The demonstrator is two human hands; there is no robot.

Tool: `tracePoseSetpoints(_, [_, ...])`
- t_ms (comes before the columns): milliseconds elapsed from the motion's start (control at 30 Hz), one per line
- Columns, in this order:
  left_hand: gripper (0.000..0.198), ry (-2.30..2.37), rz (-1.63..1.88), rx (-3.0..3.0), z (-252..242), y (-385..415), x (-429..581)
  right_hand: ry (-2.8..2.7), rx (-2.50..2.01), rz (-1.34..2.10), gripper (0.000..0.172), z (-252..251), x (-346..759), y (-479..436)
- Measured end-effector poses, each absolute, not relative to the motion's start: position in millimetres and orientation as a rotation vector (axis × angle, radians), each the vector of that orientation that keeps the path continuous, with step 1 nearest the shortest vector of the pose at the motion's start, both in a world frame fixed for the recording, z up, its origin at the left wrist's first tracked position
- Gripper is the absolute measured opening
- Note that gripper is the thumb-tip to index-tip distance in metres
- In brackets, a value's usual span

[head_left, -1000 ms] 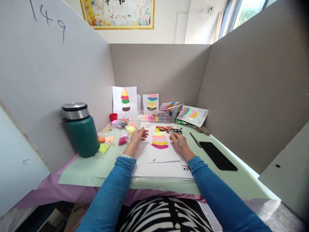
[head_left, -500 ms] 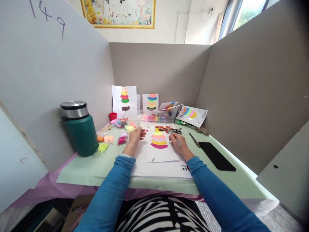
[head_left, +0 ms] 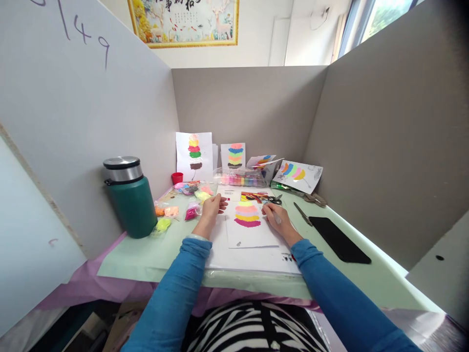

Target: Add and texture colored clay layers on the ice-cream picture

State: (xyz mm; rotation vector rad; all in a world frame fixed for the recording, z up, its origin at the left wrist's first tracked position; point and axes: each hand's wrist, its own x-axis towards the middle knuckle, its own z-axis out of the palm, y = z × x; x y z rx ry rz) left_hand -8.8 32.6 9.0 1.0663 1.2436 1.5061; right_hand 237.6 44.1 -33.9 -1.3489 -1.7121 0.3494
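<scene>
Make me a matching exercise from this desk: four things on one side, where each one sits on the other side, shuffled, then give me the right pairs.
Things
1. green flask
2. small red cup
3. flat black pad
4. black-handled scissors

Places
A. right side of the desk, near the partition
B. far left, tallest thing on the desk
C. just beyond the right hand, which holds a thin white tool
D. at the back, beside the standing picture

Pairs: 1-B, 2-D, 3-A, 4-C
</scene>
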Motion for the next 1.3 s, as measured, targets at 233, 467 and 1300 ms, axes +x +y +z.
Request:
tracePoseSetpoints(233, [0.027,1.245,1.490,1.058,11,31,-8,-1.717,-1.371,0.347,0.031,-33,237,44])
tracePoseSetpoints(467, [0.028,1.241,1.500,1.068,11,31,-8,-1.733,-1.366,0.338,0.032,-31,237,43])
tracePoseSetpoints(1300, [0.022,1.276,1.712,1.049,12,40,-14,-1.757,-1.364,0.332,0.033,-32,238,42])
